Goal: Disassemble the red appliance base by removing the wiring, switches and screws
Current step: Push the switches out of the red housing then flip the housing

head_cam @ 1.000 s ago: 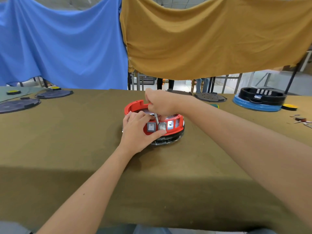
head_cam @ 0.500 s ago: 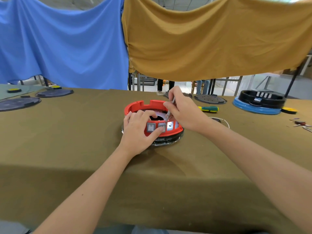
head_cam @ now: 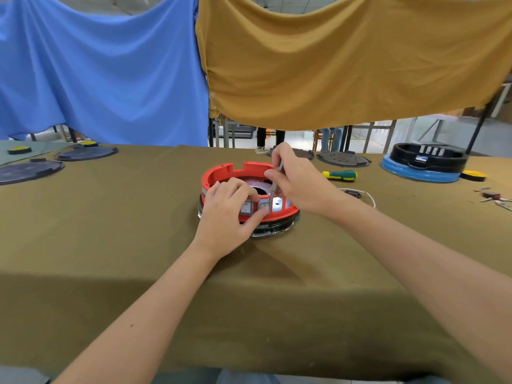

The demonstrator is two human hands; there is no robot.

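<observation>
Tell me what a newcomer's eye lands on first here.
The red appliance base at the table's centre, with the left hand gripping its near wall by the switches and the right hand pinching a thin metal tool into it. Behind hang blue cloth and mustard cloth.

My feed is evenly bright, lit softly from overhead and from the open daylight gap under the hanging cloths, which looks slightly washed out. I see soft shadows on the table (head_cam: 110, 245) beneath both forearms, darkest just below the left hand (head_cam: 227, 212). A small white glare spot burns out on the metal inside the red base (head_cam: 221, 176). Focus is sharp at centre; wide-angle distortion bows the table edge and stretches my forearms near the lower corners.
</observation>
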